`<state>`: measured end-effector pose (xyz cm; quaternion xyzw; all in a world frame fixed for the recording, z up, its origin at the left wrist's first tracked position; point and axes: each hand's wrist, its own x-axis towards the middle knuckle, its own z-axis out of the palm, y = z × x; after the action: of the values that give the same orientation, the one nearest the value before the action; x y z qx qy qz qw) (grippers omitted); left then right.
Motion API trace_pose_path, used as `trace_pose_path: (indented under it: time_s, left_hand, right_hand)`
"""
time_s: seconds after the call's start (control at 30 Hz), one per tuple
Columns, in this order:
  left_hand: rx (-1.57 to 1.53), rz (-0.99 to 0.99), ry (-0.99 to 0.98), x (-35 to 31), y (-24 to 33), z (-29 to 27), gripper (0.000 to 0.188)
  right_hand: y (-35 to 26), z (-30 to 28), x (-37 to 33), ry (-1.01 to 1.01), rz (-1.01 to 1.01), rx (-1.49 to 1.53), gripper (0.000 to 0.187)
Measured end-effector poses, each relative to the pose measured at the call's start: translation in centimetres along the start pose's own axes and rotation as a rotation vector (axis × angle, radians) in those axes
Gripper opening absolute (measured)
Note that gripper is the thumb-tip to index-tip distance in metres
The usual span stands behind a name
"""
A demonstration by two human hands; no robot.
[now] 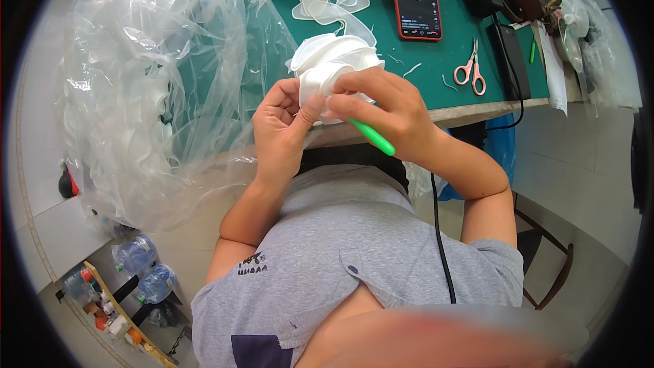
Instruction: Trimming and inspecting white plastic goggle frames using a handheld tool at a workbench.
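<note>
Across the green desk (436, 58), loose white strip (318, 7) is trailing toward the layered ruffle (335, 53), which I am holding at the near edge, my left grip (281, 119) clamping it between thumb and fingers while my right grip (392, 105) is holding a green tool (373, 138) and touching the ruffle. Judging by its layers, the work seems partly done, the strip beyond lying ungathered. Small writing, too tiny to read, is showing on the phone (417, 0), and dark lettering is marking my shirt (327, 211).
</note>
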<state>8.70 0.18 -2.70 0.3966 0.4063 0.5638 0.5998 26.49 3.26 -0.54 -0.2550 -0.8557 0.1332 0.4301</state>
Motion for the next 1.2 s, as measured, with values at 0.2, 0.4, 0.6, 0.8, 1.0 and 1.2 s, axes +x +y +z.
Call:
trace_pose_path:
  time_s: [0.2, 0.4, 0.6, 0.8, 1.0, 1.2]
  left_hand:
    - [-0.043, -0.024, 0.031, -0.1, -0.1, 0.6, 0.021]
    - [-0.137, -0.044, 0.001, 0.2, -0.6, 0.2, 0.022]
    - [-0.272, -0.261, 0.028, 0.6, 0.5, 0.9, 0.029]
    - [-0.305, -0.406, -0.111, 1.3, 0.2, -0.6, 0.031]
    - [-0.220, -0.350, -0.053, 1.2, -0.3, -0.7, 0.029]
    - [-0.218, -0.294, -0.057, 1.0, -0.5, -1.1, 0.028]
  right_hand:
    - [-0.1, -0.3, -0.3, 0.026, -0.054, -0.095, 0.027]
    - [1.0, 0.6, -0.7, 0.195, 0.093, 0.023, 0.020]
    - [1.4, -0.1, -0.7, 0.080, -0.037, -0.039, 0.021]
    - [1.4, -0.5, -0.5, -0.029, -0.097, 0.014, 0.023]
    - [1.4, -1.4, -0.5, 0.009, 0.005, 0.133, 0.018]
    - [1.0, -0.2, -0.6, 0.137, 0.039, 0.099, 0.024]
